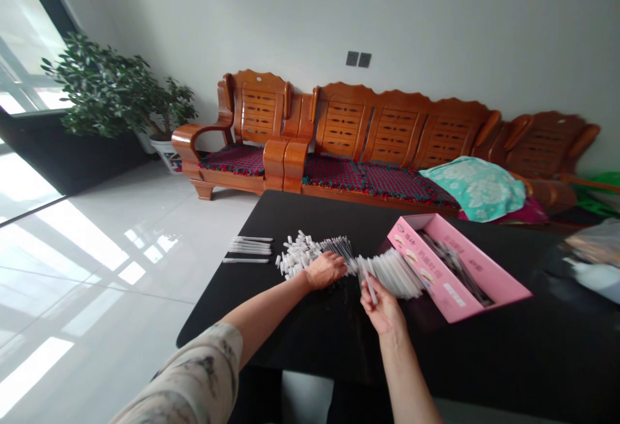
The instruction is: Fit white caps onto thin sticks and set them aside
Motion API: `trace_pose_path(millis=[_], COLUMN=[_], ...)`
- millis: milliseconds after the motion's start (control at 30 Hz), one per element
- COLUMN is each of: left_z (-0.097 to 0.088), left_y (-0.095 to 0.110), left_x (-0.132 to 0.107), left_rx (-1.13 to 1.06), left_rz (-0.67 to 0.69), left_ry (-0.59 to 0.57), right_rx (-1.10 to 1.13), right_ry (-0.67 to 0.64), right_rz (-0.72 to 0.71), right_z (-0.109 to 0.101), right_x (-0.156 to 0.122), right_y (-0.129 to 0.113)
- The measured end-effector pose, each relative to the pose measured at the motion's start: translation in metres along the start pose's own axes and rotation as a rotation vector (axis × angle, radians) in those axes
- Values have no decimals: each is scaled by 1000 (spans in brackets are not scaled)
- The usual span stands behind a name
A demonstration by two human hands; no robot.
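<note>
Right now, your right hand [382, 307] pinches a thin white tube [371, 287] between thumb and fingertips, just in front of the pink cardboard box [448, 285]. Your left hand [325, 270] lies palm-down against the heap of white-capped brushes [295, 256], farther from that box; whether it grips them cannot be told.

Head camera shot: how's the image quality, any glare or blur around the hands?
In the head view, the window is blown out and glare streaks the floor; wide-angle distortion tilts the sofa; the left hand and right hand, pinching a white tube, look fairly sharp, but the white caps blur together.
</note>
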State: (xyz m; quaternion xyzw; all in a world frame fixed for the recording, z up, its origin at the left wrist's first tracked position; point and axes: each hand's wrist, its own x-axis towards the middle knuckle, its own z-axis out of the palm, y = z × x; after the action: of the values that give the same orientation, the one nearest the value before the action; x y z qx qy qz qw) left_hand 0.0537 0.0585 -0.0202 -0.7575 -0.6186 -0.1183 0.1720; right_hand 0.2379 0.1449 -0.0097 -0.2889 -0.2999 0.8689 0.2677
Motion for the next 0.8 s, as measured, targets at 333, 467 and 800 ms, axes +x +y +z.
trace_pose_path(millis=[333, 467, 800], left_z=[-60, -75, -93], left_y=[9, 21, 36], left_x=[-26, -47, -68], left_rx=[-688, -1185, -1613], left_rz=[-846, -1045, -1223], left_ry=[709, 1029, 1348], right_rx=[-29, -12, 7], right_ry=[-10, -13, 41], right_rz=[-16, -59, -172], right_z=[24, 40, 64], right_x=[4, 6, -3], right_y=[4, 4, 11])
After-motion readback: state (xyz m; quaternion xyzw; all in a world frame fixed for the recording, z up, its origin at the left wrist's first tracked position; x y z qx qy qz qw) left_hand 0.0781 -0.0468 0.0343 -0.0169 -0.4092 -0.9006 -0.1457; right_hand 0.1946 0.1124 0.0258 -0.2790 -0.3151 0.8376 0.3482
